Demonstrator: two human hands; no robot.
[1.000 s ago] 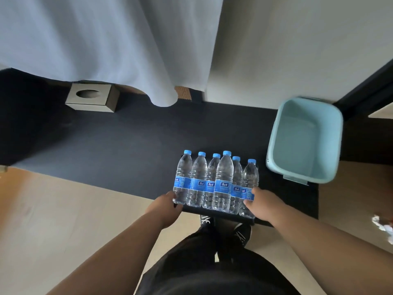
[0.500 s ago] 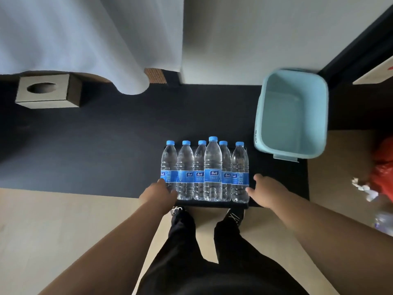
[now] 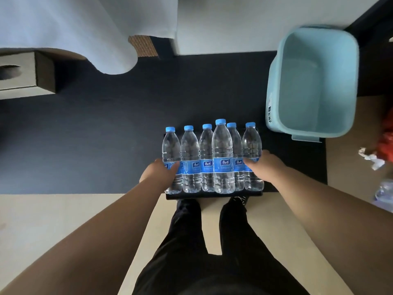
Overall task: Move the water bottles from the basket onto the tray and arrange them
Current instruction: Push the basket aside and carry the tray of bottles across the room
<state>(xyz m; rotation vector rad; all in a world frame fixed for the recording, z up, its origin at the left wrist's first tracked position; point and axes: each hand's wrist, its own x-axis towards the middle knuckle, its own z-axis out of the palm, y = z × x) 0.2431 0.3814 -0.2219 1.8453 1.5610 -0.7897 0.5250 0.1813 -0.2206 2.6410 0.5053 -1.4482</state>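
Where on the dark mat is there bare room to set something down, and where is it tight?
Free: the mat stretch between the cardboard box and the tray's left end, and the strip from the bottles to the wall. Tight: the full tray, left hand and right hand on its end bottles, basket close beside.

Soft, even daylight, rather dim, is brightest on the white curtain (image 3: 63,22) at top. Shadows are faint. The water bottles (image 3: 222,158) look sharp; wide-angle distortion bends and stretches the edges.
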